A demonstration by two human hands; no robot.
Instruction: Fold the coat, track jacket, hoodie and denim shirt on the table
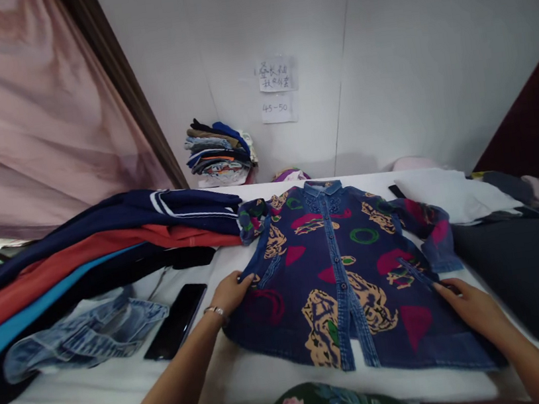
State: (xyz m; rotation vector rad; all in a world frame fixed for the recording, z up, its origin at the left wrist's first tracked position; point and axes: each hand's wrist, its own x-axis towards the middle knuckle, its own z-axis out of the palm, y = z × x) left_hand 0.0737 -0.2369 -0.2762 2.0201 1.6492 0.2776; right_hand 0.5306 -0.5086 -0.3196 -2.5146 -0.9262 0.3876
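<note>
A dark blue denim shirt with tiger, circle and magenta prints lies spread front-up on the white table, collar toward the wall. My left hand, with a bracelet at the wrist, rests flat on the shirt's left edge near the sleeve. My right hand lies on the right side of the shirt by the cuff, fingers stretched over the cloth. Neither hand grips anything.
A black phone lies left of the shirt beside a light denim garment. Navy, red and teal clothes are heaped at left. A folded stack stands by the wall. White and dark cloths lie at right.
</note>
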